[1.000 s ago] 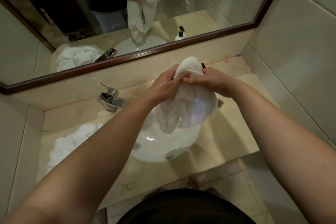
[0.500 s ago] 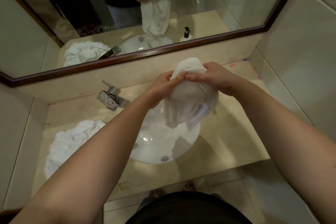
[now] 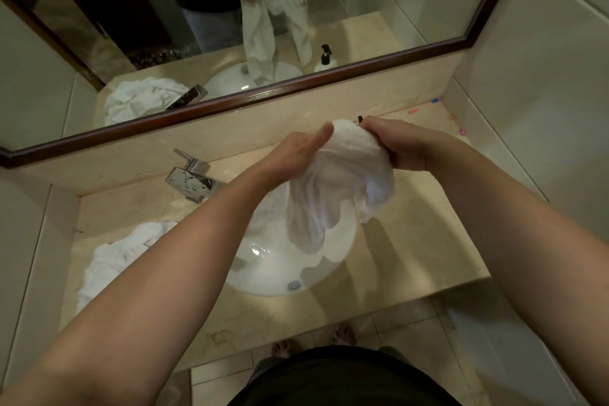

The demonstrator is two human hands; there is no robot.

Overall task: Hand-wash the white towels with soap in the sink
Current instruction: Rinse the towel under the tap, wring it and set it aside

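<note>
Item one, white towel (image 3: 333, 188): I see its bunched top caught between both hands above the sink (image 3: 263, 277), the loose length hanging below the grip over the basin. Left hand (image 3: 296, 155) grips the bunch's left side with thumb up; right hand (image 3: 398, 148) curls round its right side. Item two, second towel (image 3: 115, 257): heaped on the desk (image 3: 412, 241), left of the sink.

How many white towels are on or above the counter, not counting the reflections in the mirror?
2. One towel hangs over the sink, held by the left hand and the right hand. The other towel lies crumpled on the counter, partly hidden behind the left forearm.
</note>
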